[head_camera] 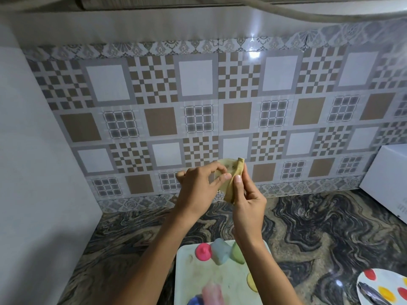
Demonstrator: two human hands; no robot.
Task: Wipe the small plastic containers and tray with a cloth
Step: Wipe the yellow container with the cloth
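Note:
Raised in front of the tiled wall, my left hand (198,190) grips a small pale yellow plastic container (224,170). My right hand (248,199) pinches a yellow-brown cloth (236,177) and presses it against the container's right side. Below my forearms a white tray (189,274) lies on the counter. On it stand a pink container (203,252), a pale blue one (220,253) and a green one (237,253) at the far end. A yellow one (251,282) is half hidden by my right forearm. A light pink container (212,292) and a blue one (196,301) sit at the near end.
The counter (308,234) is dark swirled stone. A white plate (374,289) with red and yellow spots and a dark utensil lies at the bottom right. A white appliance (392,181) stands at the right edge. A plain white wall closes the left side.

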